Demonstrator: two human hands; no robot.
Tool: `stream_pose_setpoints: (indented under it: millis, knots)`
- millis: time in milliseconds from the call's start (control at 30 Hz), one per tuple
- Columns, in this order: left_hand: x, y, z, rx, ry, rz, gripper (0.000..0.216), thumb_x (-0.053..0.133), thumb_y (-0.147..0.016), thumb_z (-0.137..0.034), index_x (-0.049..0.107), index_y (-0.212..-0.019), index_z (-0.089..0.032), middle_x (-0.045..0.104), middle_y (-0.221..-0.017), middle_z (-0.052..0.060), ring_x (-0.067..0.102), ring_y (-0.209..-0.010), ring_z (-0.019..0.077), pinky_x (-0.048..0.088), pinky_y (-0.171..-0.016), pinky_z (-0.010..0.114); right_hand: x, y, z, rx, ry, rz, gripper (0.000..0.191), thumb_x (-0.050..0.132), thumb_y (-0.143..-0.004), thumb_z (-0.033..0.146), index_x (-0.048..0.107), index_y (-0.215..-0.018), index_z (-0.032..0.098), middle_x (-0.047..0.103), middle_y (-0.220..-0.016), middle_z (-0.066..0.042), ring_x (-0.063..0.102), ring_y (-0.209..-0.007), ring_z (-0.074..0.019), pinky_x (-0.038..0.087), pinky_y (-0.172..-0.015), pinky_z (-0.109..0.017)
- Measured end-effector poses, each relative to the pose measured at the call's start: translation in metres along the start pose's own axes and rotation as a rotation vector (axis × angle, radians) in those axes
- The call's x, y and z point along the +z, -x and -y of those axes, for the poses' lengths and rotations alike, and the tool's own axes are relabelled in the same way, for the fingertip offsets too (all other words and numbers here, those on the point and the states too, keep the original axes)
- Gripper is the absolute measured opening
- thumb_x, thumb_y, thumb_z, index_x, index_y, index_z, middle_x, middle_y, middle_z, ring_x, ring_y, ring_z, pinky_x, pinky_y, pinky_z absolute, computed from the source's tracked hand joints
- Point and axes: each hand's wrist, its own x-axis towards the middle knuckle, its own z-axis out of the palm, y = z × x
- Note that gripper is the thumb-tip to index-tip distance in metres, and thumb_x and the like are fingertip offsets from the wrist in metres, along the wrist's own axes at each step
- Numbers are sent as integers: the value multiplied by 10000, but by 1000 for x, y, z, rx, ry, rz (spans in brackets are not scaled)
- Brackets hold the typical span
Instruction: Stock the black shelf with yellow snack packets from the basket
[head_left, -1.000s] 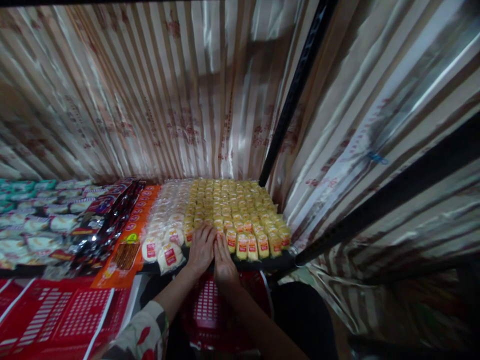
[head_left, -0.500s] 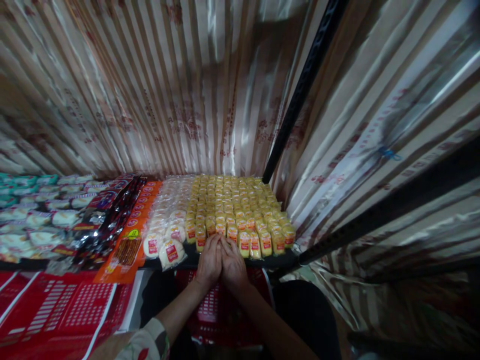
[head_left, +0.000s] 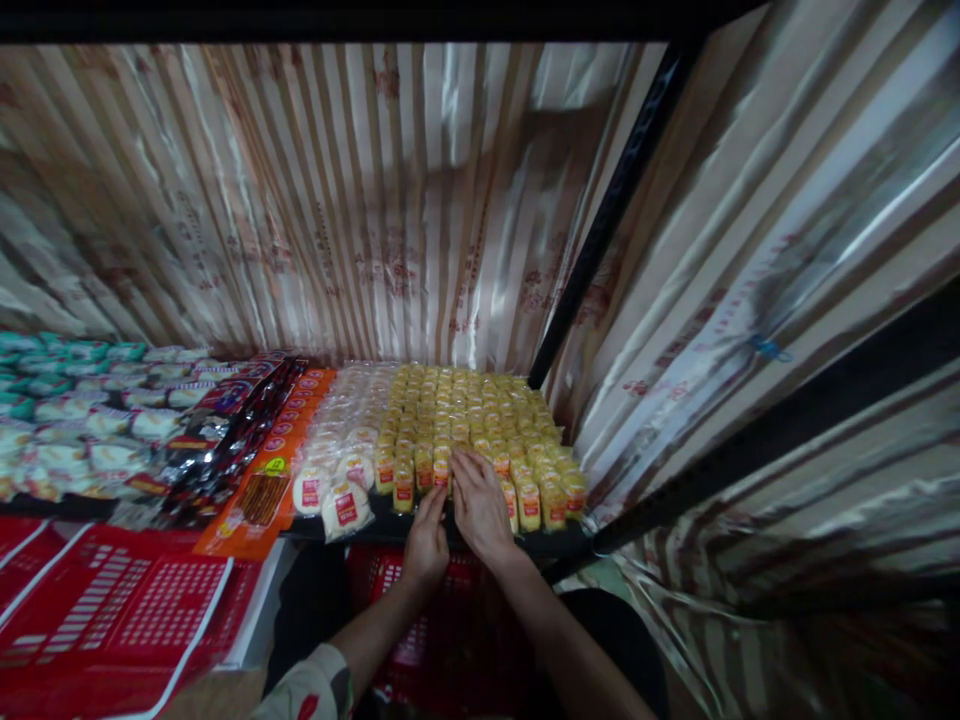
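My left hand (head_left: 427,540) is at the front edge of the black shelf, its fingers drawn together and pointing up at the front row of small wrapped yellow cakes (head_left: 403,483). Its fingertips touch the bottom of one cake with a red label (head_left: 441,470); whether they pinch anything is hidden. Beside it, my right hand (head_left: 480,500) reaches further in with its fingers stretched over the front cakes, covering several of them. White round wrapped cakes (head_left: 346,507) lie just left of the yellow rows.
An orange packet (head_left: 259,500), dark shiny packets (head_left: 225,420) and white and green wrapped packs (head_left: 120,455) fill the shelf leftward. A red basket (head_left: 150,610) stands below left, another red basket (head_left: 397,640) under my arms. A black shelf post (head_left: 600,230) rises at the right.
My hands, earlier close together at the front edge, have separated. The right hand has moved up and right over the cakes; the left sits slightly lower. The view has tilted upward.
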Motion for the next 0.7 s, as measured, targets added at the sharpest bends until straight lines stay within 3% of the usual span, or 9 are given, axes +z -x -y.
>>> stream_pose_setpoints:
  millis: [233,533,700]
  knots:
    - [10,-5,-9,-2,-247,-9,605,356,-726,14,445,-1315,-89,465,-1299,196,428,-1241,253,392,-1034,421,1,-28,-5,-67,81,96,343,387,-887,195,630,-1127,164,646,-1128,-82,458,-1094,-258,402,-905,-412]
    - [15,-9,-9,-22,-277,-5,585,344,-738,-13,429,-1316,-36,443,-1292,213,442,-1227,244,397,-1026,353,3,-35,-12,-69,79,150,324,388,-884,189,647,-1074,153,654,-1101,-66,458,-1057,-250,394,-896,-387]
    - [23,-4,-2,-12,-346,-40,589,329,-748,-12,416,-1330,-48,433,-1318,196,427,-1240,241,408,-1016,344,3,-47,-15,-57,58,107,353,362,-891,190,626,-1122,150,639,-1137,-63,444,-1092,-241,374,-928,-395]
